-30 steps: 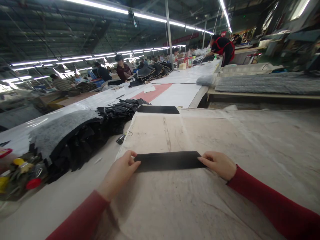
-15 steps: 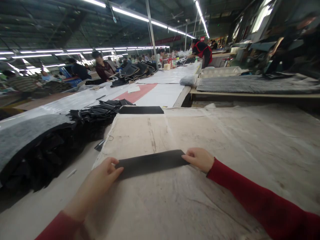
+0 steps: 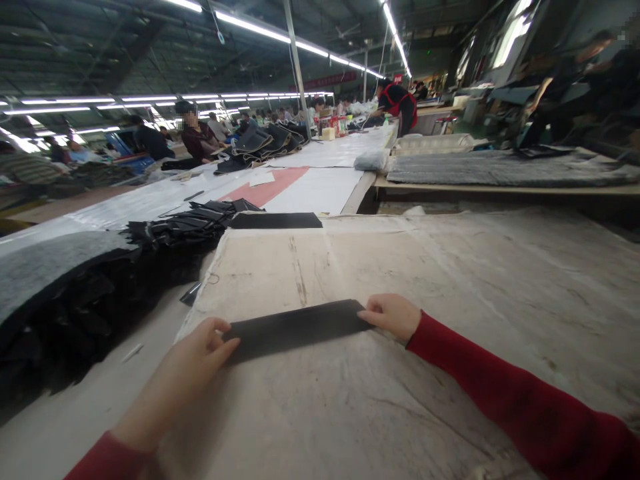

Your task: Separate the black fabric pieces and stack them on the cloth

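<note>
A flat black strip of material (image 3: 297, 328) is stretched between my two hands, low over the cloth-covered table (image 3: 380, 267). My left hand (image 3: 207, 350) pinches its left end between thumb and fingers. At the right end, my right hand (image 3: 393, 316) grips the corner with the fingers curled in. The strip tilts slightly, its right end farther from me. Beyond it, another black strip (image 3: 277, 220) lies flat along the far edge of the cloth.
A heap of black pieces (image 3: 170, 233) runs along the left, beside a grey fuzzy sheet (image 3: 55, 270). Grey padding (image 3: 505, 168) lies on a board at the back right. A person in a red apron (image 3: 399, 107) bends over the long white table (image 3: 333, 190).
The view has shifted slightly, so everything sits a little farther left. Both hands keep their hold on the black strip, almost unmoved over the cloth.
</note>
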